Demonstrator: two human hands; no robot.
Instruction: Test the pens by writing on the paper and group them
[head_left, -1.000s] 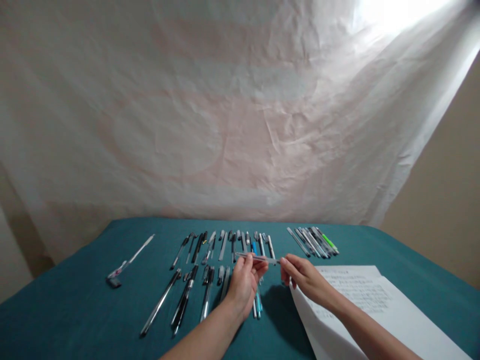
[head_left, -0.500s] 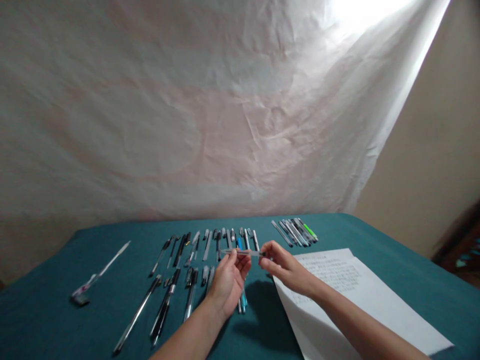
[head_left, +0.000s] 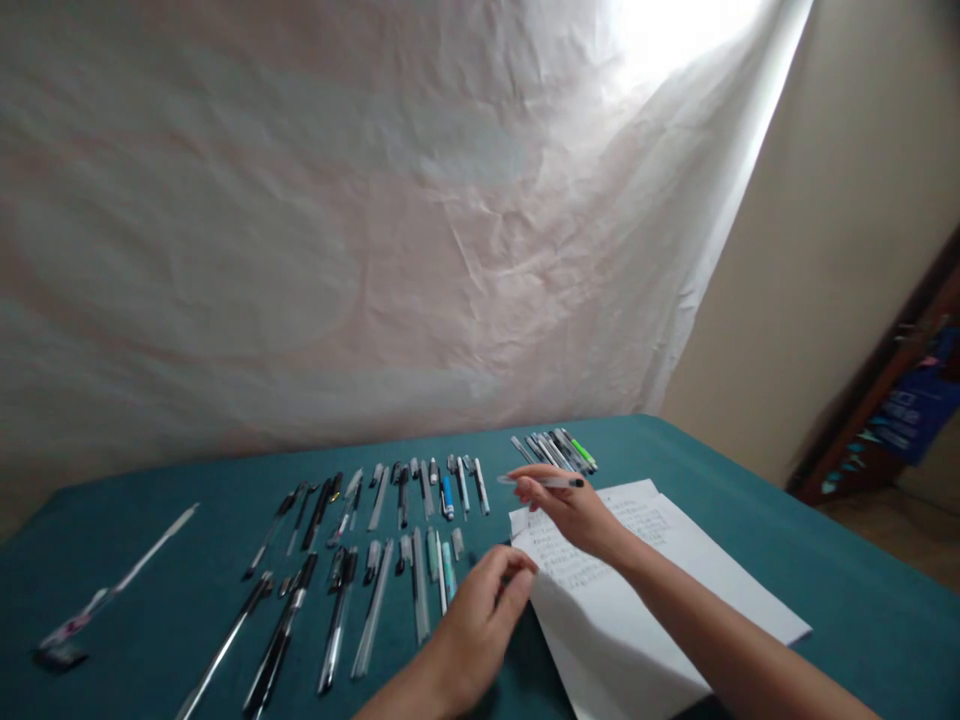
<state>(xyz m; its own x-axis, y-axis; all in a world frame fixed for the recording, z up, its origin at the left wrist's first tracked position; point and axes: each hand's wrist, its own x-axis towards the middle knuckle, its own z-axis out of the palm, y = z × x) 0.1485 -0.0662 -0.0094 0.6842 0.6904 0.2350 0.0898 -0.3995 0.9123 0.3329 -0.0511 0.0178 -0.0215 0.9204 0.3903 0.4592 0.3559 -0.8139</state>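
A clear-barreled pen [head_left: 555, 482] with a dark end is in my right hand [head_left: 574, 515], its fingers closed around it, raised above the top of a handwritten sheet of paper [head_left: 645, 610]. The pen lies nearly level across the fingers. My left hand [head_left: 480, 620] is at the sheet's left edge, loosely curved, with a gap between thumb and forefinger and no object visible in it. Whether its fingertips touch the paper, I cannot tell. Left of that hand, uncapped pens [head_left: 375, 610] and their caps lie in two rows on the green cloth.
A bundle of pens [head_left: 559, 450], one bright green, lies behind the paper. A long thin white item with a clear wrapper [head_left: 124, 590] rests at the far left of the green-covered table [head_left: 150, 640]. A pale sheet [head_left: 337, 250] hangs behind.
My hands have parted. The right hand carried the pen over the paper, while the left let go of it and came down to the paper's edge. The view turned right.
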